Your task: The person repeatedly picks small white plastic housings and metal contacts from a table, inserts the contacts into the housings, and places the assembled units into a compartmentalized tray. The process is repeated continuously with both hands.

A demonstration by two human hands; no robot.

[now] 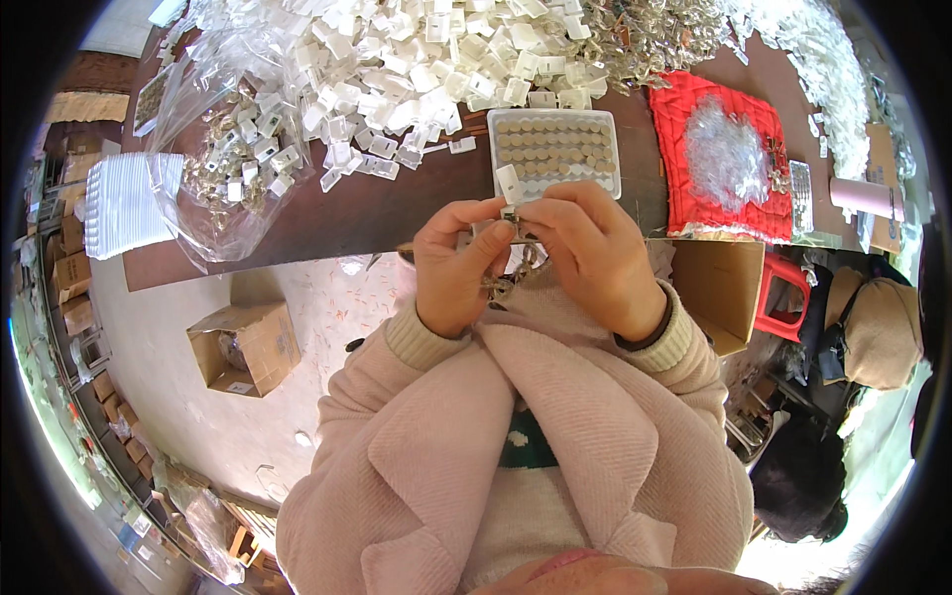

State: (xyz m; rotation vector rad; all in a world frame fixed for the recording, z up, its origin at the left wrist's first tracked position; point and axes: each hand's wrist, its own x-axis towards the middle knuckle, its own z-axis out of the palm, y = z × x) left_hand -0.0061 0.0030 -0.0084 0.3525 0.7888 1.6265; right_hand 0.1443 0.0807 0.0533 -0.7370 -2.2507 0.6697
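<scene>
My left hand [454, 263] and my right hand [597, 253] meet at the table's near edge, fingers pinched together. Between their fingertips is a small white plastic tag [509, 184], standing upright, with a bit of metal at its lower end. A silvery metal chain [511, 283] hangs below the fingers, partly hidden by my hands. Which fingers grip which piece is hard to make out. Just beyond my hands lies a clear plastic tray [614, 171] holding rows of round beige discs.
A heap of white plastic tags [436, 59] covers the table's far middle, beside a pile of shiny metal pieces [659, 40]. At left are a clear bag [198, 233] and stacked white trays [129, 203]; at right, a red cloth [684, 188]. An open carton [268, 342] stands on the floor.
</scene>
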